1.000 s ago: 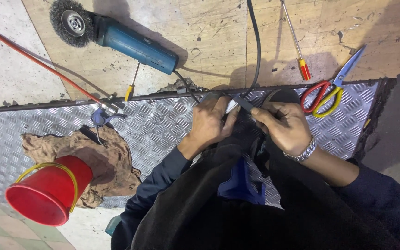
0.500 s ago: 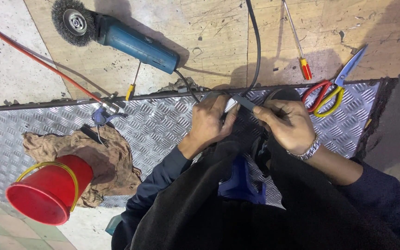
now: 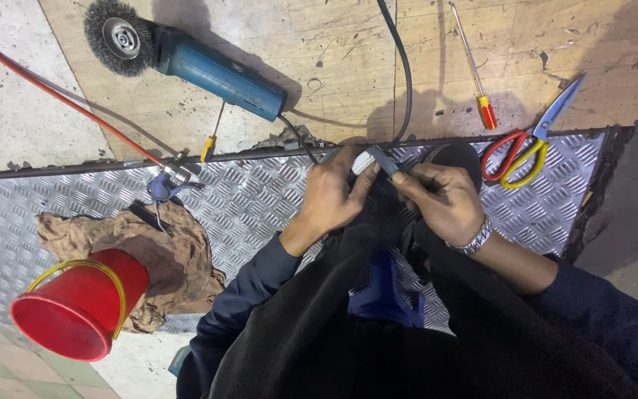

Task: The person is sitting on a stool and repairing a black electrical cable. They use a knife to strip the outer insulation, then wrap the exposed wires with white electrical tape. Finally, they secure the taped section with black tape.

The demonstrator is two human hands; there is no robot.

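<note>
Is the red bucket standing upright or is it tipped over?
Tipped over. The red bucket lies on its side against the brown cloth, its open mouth facing the lower left and its yellow handle across the wall.

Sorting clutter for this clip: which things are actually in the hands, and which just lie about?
In hand: left hand and right hand pinch a small white piece with a grey strip.

Lying about: angle grinder, scissors, screwdriver, red bucket, brown rag.

No packages, labels, signs or screens show in this view.
</note>
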